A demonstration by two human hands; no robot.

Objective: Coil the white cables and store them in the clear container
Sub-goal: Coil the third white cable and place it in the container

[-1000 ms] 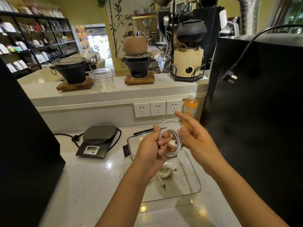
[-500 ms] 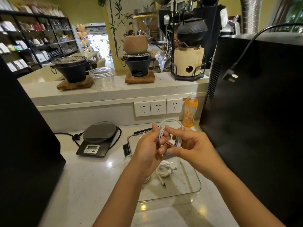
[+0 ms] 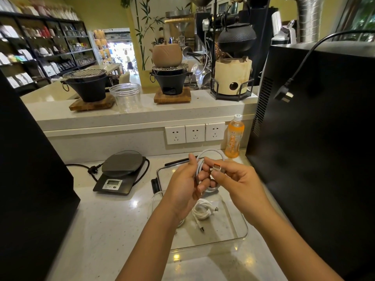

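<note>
My left hand (image 3: 183, 185) grips a coiled white cable (image 3: 211, 153) above the clear container (image 3: 241, 236), the loop standing upright between both hands. My right hand (image 3: 237, 179) pinches that cable's plug end, a silver connector with an orange tip (image 3: 217, 167), held in front of the coil. Inside the container lies another coiled white cable (image 3: 203, 209) with one loose end pointing toward me. The container's lid (image 3: 162, 171), with a black clip, lies flat behind it.
A black digital scale (image 3: 119, 173) with its cord sits to the left. An orange drink bottle (image 3: 234, 136) stands by the wall sockets (image 3: 194, 133). Large black machines flank the counter on the left (image 3: 30, 179) and right (image 3: 314, 138).
My right hand went from open fingers beside the coil to closing on the cable's plug end. The coil stays in my left hand, raised slightly.
</note>
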